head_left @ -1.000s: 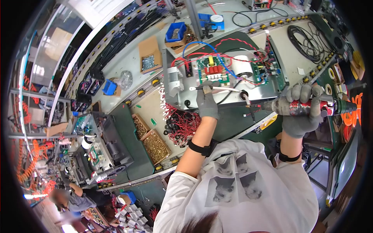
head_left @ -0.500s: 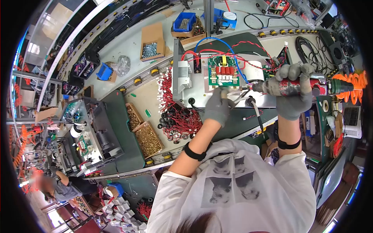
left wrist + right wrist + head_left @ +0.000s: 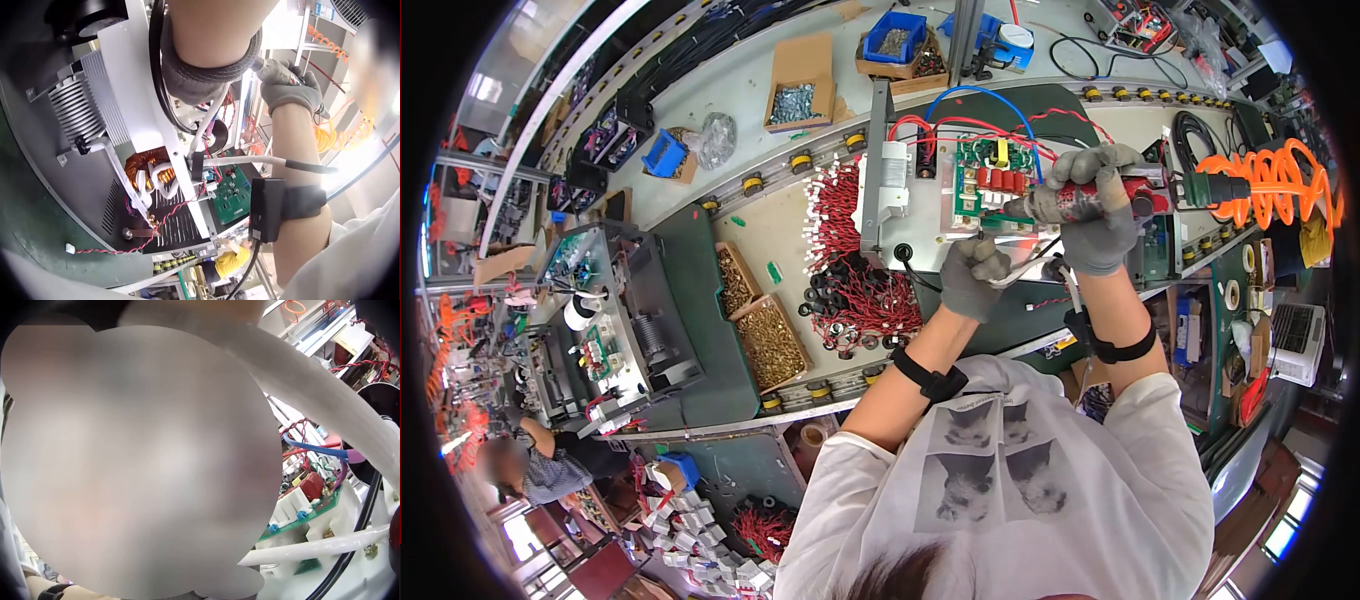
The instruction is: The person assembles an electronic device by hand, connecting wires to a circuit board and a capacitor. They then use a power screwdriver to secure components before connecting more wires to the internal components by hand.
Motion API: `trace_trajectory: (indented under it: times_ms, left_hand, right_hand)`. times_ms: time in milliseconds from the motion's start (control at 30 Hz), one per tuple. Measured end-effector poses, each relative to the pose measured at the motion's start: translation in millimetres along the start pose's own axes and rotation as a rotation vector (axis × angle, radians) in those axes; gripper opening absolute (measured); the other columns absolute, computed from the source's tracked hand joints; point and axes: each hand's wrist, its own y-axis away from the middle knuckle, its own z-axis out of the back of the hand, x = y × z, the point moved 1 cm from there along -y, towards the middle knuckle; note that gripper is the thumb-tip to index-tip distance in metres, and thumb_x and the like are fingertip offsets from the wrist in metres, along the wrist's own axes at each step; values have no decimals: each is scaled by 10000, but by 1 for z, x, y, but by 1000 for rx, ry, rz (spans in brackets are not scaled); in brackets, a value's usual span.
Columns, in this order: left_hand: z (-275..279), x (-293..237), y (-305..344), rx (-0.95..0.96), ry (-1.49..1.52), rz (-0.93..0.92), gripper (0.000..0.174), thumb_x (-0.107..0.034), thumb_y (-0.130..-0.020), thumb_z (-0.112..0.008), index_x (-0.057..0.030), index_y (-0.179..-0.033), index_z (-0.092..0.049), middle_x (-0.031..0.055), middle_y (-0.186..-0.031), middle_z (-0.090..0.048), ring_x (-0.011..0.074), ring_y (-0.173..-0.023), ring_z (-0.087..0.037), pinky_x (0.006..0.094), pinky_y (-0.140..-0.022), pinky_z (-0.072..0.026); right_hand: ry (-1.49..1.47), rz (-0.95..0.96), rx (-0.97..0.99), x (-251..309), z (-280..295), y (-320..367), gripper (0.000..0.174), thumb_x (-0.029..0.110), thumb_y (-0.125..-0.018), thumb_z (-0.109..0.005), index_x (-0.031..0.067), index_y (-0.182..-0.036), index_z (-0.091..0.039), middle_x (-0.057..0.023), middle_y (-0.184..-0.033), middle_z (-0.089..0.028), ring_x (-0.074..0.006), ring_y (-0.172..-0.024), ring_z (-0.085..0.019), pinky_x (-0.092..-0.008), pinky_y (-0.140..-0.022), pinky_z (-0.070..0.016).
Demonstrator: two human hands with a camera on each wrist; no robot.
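Observation:
Grey-gloved, the right hand [image 3: 1097, 215] grips a red-and-grey power driver [image 3: 1055, 204], whose tip points left at the lower edge of the green circuit board [image 3: 967, 188]. Just below that board, the left hand [image 3: 975, 278] has curled fingers round a white cable [image 3: 1028, 267]. The left wrist view shows the back of the left hand [image 3: 194, 84] over the metal chassis [image 3: 128, 94], with the right hand [image 3: 290, 90] on the driver [image 3: 275, 72] beyond. White cable [image 3: 325, 381] crosses the right wrist view beside the board [image 3: 325, 509]; a large blur hides much there.
Red wires with black rings [image 3: 860, 300] lie left of the chassis, near an open box of brass parts [image 3: 770, 342]. A blue bin [image 3: 895, 38] stands behind. An orange coiled hose [image 3: 1265, 185] runs from the driver. Another person [image 3: 550, 470] is at lower left.
The right hand and driver have moved left, from beyond the white cylinder to the board's lower edge. The left hand has gone from the cable's lug end to curled fingers just below the board.

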Motion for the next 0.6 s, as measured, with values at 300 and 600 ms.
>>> trace_trajectory:
  times_ms: [300, 600]
  left_hand:
    - [-1, 4, -4, 190, 213, 58, 280, -246, -768, -402, -202, -529, -264, -51, -410, -209, 139, -456, -265, 281, -565, -314]
    - [-3, -1, -7, 290, 158, 78, 305, -276, -835, -444, -165, -559, -378, -39, -436, -293, 123, -485, -312, 265, -541, -310]
  right_hand:
    - [12, -74, -91, -1, 10, 7, 139, 216, -915, -504, 78, -931, -511, -67, -795, -499, -225, -757, -498, -360, -668, -428]
    - [72, -55, -142, -9, 10, 12, 159, 225, -914, -502, 68, -939, -507, -64, -792, -495, -216, -753, -501, -355, -647, -442]
